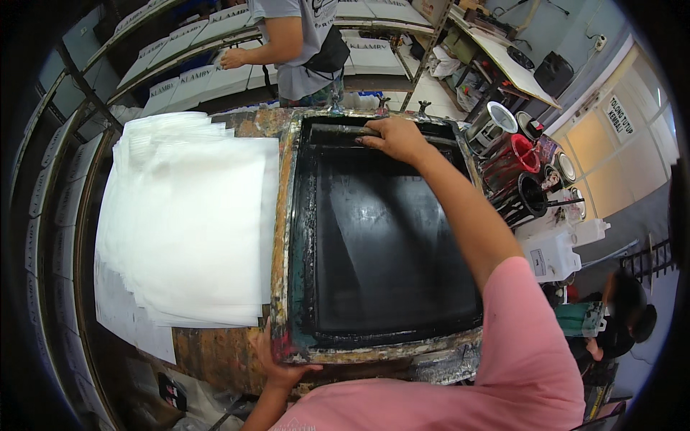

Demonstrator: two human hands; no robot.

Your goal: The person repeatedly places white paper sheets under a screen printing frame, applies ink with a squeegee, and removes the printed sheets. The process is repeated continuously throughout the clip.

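Observation:
A screen printing frame (282,215) with worn wooden edges lies on a paint-stained table (215,353). Its mesh (392,266) is dark, with black ink around the inner border. At the far end, inside the frame, my right hand (397,138) is closed around the handle of a squeegee (334,133); the squeegee's lower edge is hard to make out. My left hand (279,365) grips the near left corner of the frame, thumb along the near side and fingers up the left side, partly hidden. A thick, uneven stack of white sheets (194,223) lies left of the frame.
Ink pots, a red one (519,154) among them, and white jugs (552,255) crowd the right side. Racks (79,215) of printed sheets line the left and back. One person (295,43) stands beyond the table; another (618,323) is at the lower right.

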